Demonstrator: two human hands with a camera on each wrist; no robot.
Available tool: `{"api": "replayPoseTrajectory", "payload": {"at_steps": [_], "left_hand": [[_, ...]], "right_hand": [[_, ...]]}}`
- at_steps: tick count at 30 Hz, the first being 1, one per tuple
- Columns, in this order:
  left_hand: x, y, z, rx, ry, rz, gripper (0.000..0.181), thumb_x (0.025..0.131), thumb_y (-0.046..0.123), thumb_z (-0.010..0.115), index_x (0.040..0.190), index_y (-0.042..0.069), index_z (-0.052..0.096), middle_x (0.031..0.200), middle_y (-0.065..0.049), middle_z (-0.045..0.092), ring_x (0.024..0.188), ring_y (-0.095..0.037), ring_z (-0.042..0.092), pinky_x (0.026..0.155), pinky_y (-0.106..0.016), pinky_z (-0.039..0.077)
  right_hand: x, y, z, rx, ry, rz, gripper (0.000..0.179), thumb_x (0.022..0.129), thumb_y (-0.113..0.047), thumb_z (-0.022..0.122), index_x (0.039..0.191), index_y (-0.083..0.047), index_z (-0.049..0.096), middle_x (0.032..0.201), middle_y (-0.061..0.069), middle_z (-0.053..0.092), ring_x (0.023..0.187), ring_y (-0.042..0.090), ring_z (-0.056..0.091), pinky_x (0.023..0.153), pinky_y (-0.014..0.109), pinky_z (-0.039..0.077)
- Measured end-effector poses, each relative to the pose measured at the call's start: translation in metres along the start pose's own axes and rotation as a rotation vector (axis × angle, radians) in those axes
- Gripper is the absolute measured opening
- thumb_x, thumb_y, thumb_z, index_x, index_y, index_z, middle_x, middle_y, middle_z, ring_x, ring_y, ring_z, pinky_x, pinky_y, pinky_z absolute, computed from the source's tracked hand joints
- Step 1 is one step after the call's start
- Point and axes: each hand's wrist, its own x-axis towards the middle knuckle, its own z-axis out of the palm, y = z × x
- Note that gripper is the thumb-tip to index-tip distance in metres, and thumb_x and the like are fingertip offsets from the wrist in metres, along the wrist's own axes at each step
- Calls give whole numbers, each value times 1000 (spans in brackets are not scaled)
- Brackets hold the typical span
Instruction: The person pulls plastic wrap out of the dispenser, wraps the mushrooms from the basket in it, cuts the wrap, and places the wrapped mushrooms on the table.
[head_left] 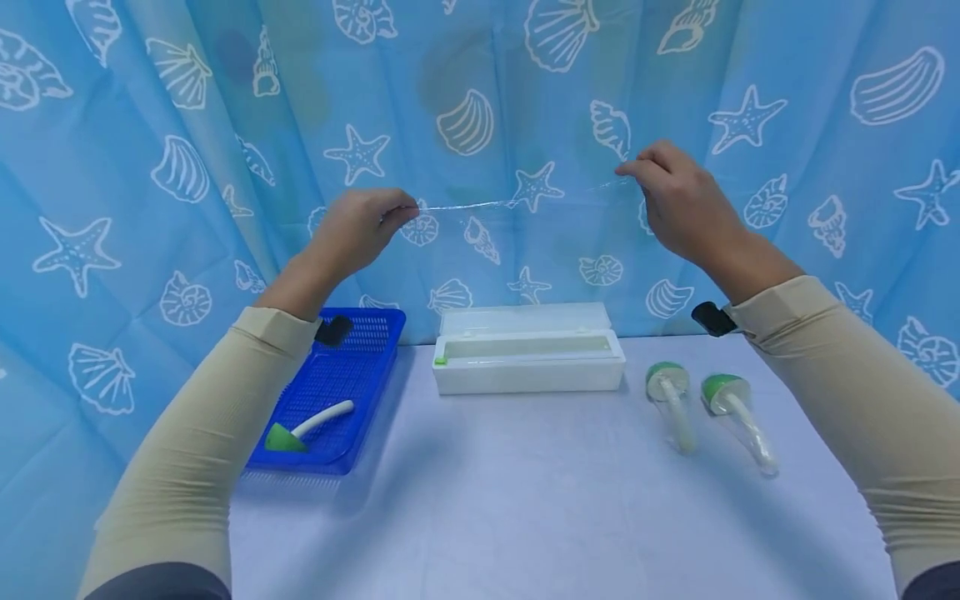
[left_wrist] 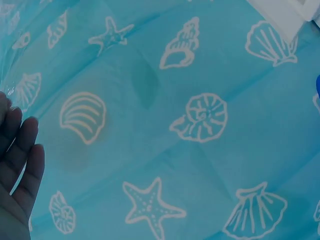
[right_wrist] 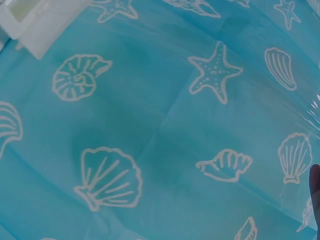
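A sheet of clear cling film (head_left: pixel 472 205) is stretched between my two raised hands, its upper edge glinting against the curtain. My left hand (head_left: pixel 356 223) pinches one end between thumb and fingers. At the other end, held a little higher, my right hand (head_left: pixel 678 204) pinches the film. Part of the left hand (left_wrist: pixel 20 165) shows in the left wrist view, beside shiny film (left_wrist: pixel 12 82). In the right wrist view only a fingertip (right_wrist: pixel 315 185) appears at the edge. Below the film stands a white cling film dispenser (head_left: pixel 528 375), lid up, with a green slider (head_left: pixel 441 361) at its left.
A blue basket (head_left: pixel 390 358) at the left holds a green-capped, white-stemmed mushroom shape (head_left: pixel 322 418). Two similar mushroom shapes in clear film, one left (head_left: pixel 675 404) and one right (head_left: pixel 742 417), lie on the white table (head_left: pixel 525 500). Behind hangs a blue shell-patterned curtain (head_left: pixel 420 75).
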Motion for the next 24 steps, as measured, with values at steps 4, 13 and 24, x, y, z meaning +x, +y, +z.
{"api": "replayPoseTrajectory", "payload": {"at_steps": [4, 13, 24], "left_hand": [[7, -2, -4, 20, 56, 1, 23, 101, 18, 54, 107, 3, 69, 100, -10, 70, 92, -23, 65, 81, -36, 52], [8, 3, -13, 47, 98, -21, 24, 101, 19, 54, 107, 3, 70, 100, -10, 69, 90, -21, 65, 80, -34, 52], [-11, 45, -5, -111, 66, 109, 18, 99, 15, 57, 106, 5, 70, 97, -4, 69, 89, -14, 64, 79, -28, 52]], "right_hand": [[8, -1, -2, -11, 18, 28, 24, 93, 13, 52, 112, 7, 64, 97, 22, 51, 88, 34, 57, 76, 47, 54], [13, -2, -6, 1, 42, 33, 23, 96, 10, 49, 113, 7, 65, 97, 21, 50, 88, 33, 57, 76, 46, 53], [-22, 8, -20, -15, -13, 33, 25, 91, 16, 52, 112, 7, 64, 96, 22, 50, 87, 35, 53, 73, 46, 51]]}}
